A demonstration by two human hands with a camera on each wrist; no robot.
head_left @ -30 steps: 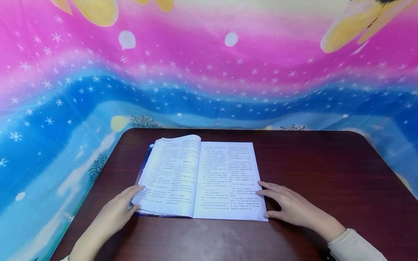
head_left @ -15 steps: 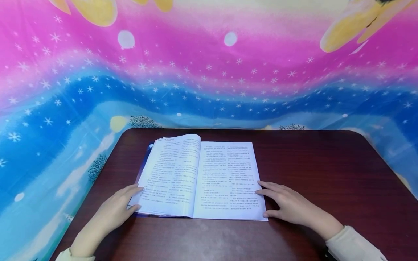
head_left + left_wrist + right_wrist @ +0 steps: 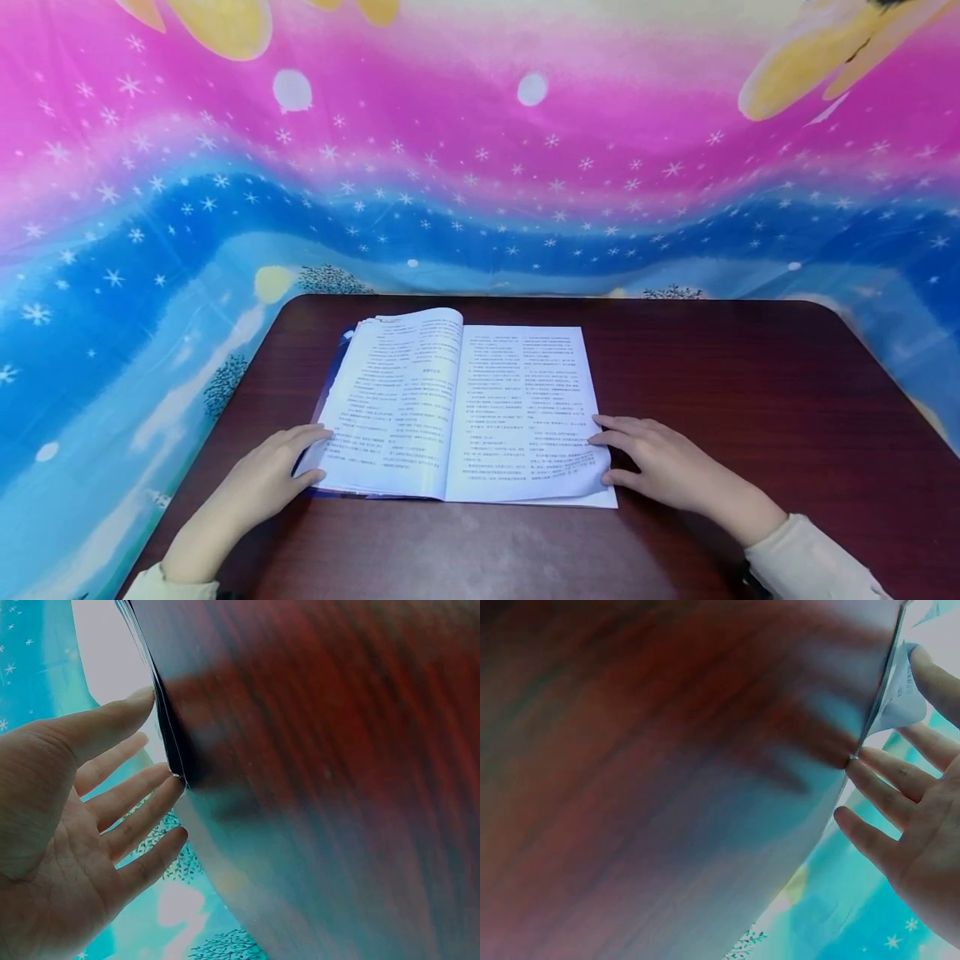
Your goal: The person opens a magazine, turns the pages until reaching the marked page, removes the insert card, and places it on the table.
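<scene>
An open magazine (image 3: 517, 392) lies on the dark wooden table, its left pages bowed up near the spine. My left hand (image 3: 258, 479) rests at its lower left edge, thumb tip on the page margin and fingers extended along the side. In the left wrist view the thumb and fingers stand apart at the page edges (image 3: 166, 735). At the lower right edge, my right hand (image 3: 667, 462) touches the magazine with extended fingers. Its thumb pushes up the lower corner of the top right page, and that curled corner (image 3: 904, 705) shows in the right wrist view.
The dark table (image 3: 750, 400) spreads around the magazine, with rounded far corners. Behind and beside it hangs a pink and blue cloth (image 3: 480, 200) with snowflakes. Light sleeves (image 3: 813, 554) cover the forearms.
The right thumb has moved slightly up and inward, and the lower right page corner has lifted off the sheet beneath. The left hand stays nearly in place.
</scene>
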